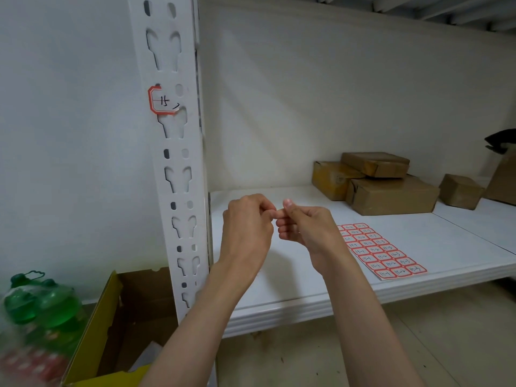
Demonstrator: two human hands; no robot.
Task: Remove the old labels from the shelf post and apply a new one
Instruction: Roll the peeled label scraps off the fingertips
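Single head-worn wide-angle view, looking forward and slightly down, close to the white shelf post (173, 163) at left, shelf (307, 291) stretching away right, both forearms entering from the bottom edge

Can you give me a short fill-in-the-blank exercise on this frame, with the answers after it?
1. The torn label on the shelf post has a border coloured ____.
2. The sheet of new labels lies on the white ____.
3. The left hand and right hand meet at their ____ above the shelf.
4. The brown boxes sit to the ____ of the label sheet.

Answers: red; shelf; fingertips; right
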